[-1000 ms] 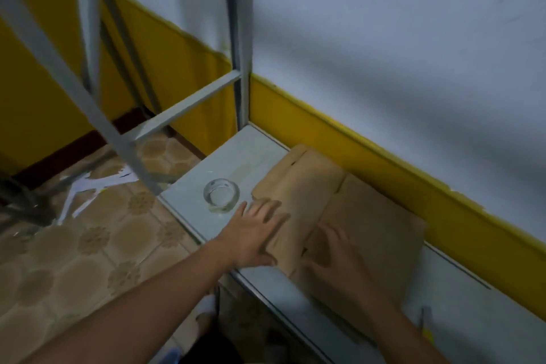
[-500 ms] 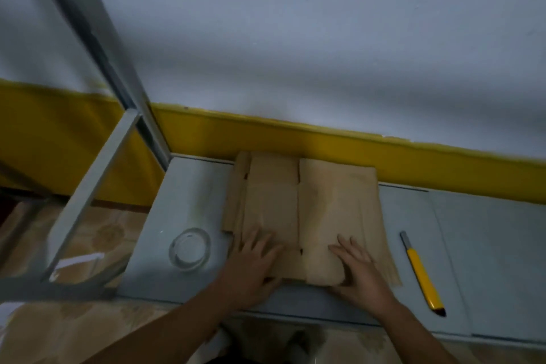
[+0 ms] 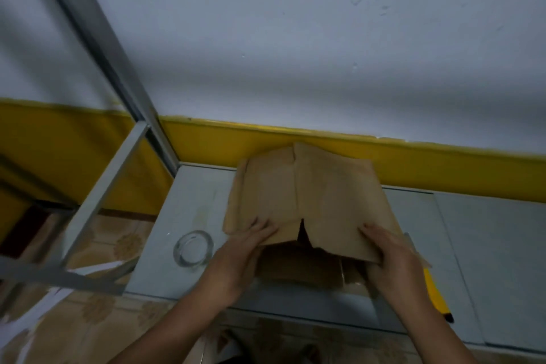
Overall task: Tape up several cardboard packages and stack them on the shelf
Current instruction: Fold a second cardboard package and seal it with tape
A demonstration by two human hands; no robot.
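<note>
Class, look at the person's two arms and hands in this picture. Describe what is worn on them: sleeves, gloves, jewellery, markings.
The left hand and right hand are bare, with no gloves. The left forearm and right forearm are bare too; no sleeve reaches into the frame. No watch, ring, bracelet or marking shows, though the dim, soft picture could hide small details.

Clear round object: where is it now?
Head view: the clear round object lies on the grey metal shelf, left of the brown cardboard, beside the left hand.
</note>
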